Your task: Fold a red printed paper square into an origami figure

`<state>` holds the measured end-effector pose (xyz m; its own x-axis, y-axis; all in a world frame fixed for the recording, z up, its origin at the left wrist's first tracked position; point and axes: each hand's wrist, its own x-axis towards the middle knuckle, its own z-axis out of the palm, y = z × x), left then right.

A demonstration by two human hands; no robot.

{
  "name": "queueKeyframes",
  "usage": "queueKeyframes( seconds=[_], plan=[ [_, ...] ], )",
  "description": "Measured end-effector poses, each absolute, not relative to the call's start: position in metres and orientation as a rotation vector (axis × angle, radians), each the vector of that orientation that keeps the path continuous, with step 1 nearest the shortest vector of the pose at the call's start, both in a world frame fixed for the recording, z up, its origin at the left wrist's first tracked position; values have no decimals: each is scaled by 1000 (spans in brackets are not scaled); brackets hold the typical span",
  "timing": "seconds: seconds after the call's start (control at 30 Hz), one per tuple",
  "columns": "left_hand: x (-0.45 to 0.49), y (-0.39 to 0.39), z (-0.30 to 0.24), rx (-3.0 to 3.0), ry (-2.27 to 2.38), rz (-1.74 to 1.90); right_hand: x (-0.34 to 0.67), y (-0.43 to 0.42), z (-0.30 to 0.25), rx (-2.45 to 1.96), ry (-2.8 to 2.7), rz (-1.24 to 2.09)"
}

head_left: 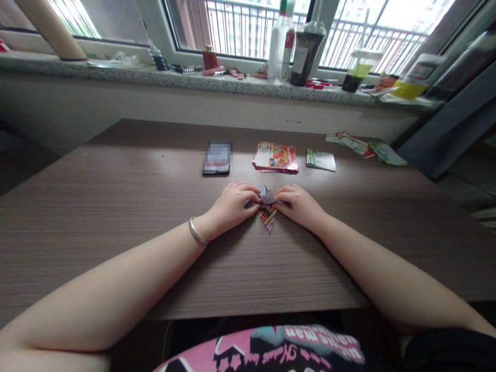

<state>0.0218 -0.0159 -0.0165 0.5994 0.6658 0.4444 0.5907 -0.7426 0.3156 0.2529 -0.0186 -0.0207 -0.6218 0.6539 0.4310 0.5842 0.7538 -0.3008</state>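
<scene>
A small folded piece of printed paper lies on the brown wood-grain table between my hands, its red and yellow point toward me and a greyish flap standing at its far end. My left hand, with a silver bangle at the wrist, pinches the paper's left edge between thumb and fingers. On the other side, my right hand grips the right edge in the same way. The fingertips hide parts of the paper's sides.
Beyond my hands lie a phone with a blurred screen, a stack of red printed sheets and a smaller paper stack. Paper strips rest at the back right. Bottles and cups line the stone windowsill.
</scene>
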Motion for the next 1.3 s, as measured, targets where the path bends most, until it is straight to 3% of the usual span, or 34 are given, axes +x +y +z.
queueKeyframes(
  seconds=[0.5, 1.3],
  plan=[
    [19, -14, -19, 2933, 813, 832, 248, -38, -5, -990, -2647, -116],
    [22, -32, 2, 3257, 909, 348, 234, -62, 14, -1292, -2820, -359]
  ],
)
